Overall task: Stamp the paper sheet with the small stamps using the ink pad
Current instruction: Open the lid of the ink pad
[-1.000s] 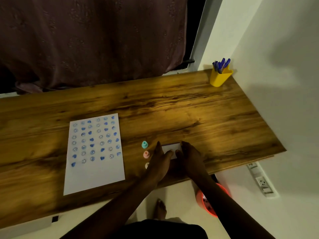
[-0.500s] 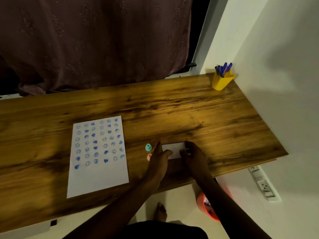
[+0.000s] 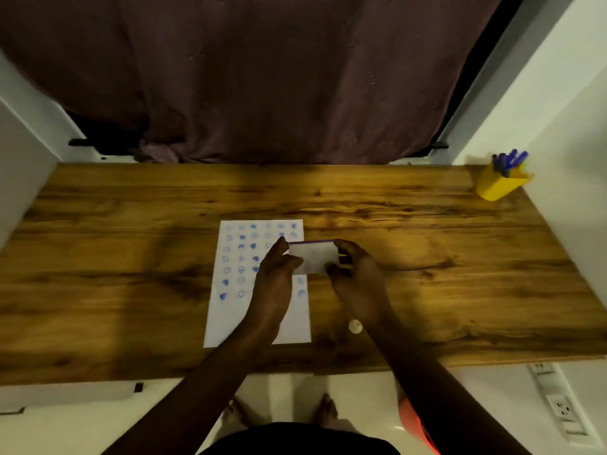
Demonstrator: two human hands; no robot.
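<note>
Surface (image 3: 131, 274): wood-grain, running the full width of your view, a dark curtain (image 3: 262, 77) hanging behind it.

Paper sheet (image 3: 230, 316): white, lying flat left of centre, its near edge close to your side. Rows of blue stamp marks cover its upper part; the lower part is bare.

Left hand (image 3: 272, 284): yours, reaching over the sheet's right half, fingers closed on the left end of the ink pad.

Ink pad (image 3: 313, 257): a small white rectangular case with a purple strip along its far edge, held between both your hands above the sheet's right edge. Whether it touches the surface cannot be told.

Right hand (image 3: 356, 277): fingers pinching the pad's right end.

Small stamp (image 3: 355, 326): one pale round piece, standing on the surface just beside your right forearm.

Pen holder (image 3: 499, 185): yellow, at the far right corner, holding blue pens (image 3: 510, 159).
</note>
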